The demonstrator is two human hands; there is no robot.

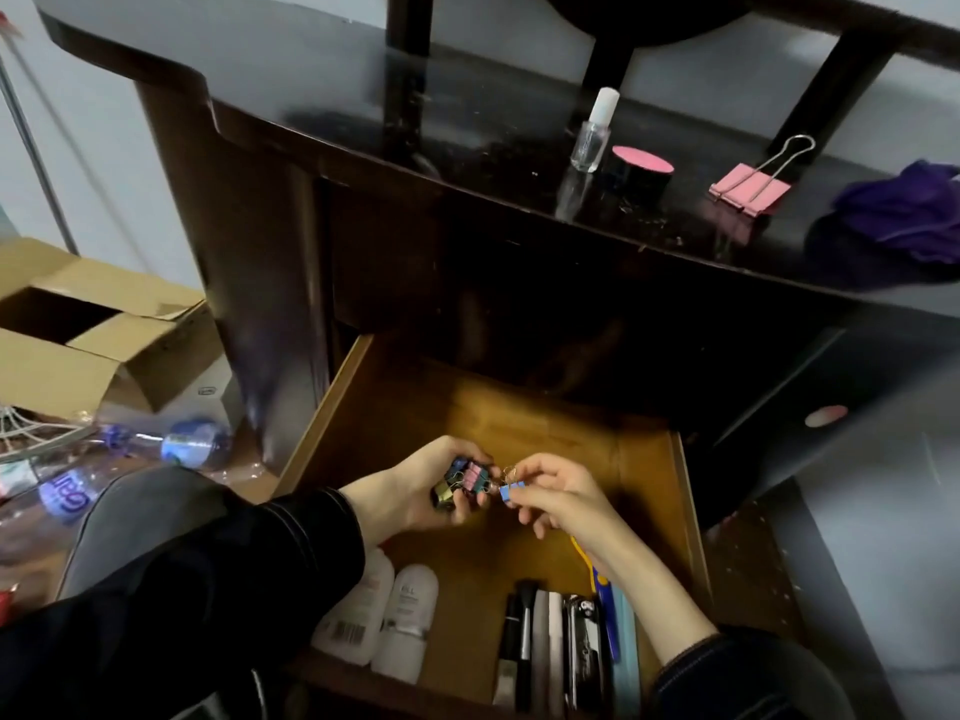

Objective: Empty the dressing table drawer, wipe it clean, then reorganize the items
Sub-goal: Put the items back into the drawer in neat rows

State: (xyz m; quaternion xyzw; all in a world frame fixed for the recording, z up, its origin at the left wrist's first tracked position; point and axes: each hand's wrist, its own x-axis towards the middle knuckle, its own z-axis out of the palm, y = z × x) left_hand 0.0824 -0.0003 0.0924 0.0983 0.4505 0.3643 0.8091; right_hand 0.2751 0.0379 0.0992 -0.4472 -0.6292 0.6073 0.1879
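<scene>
The wooden drawer (519, 423) is pulled out below the dark dressing table (363, 148). Over its middle, my left hand (415, 491) cups a bunch of small binder clips (462, 483), pink, blue and gold. My right hand (556, 491) pinches one small blue binder clip (508, 491) right beside that bunch. Two white bottles (384, 615) lie at the drawer's front left. A row of slim items (561, 646), a brush, tubes and a blue-handled tool, lies at the front right.
On the table top stand a clear bottle with a white cap (592, 132), a black jar with a pink lid (640, 171), a large pink binder clip (750, 187) and a purple cloth (904, 210). An open cardboard box (78, 330) and plastic bottles (156, 449) lie on the floor at left.
</scene>
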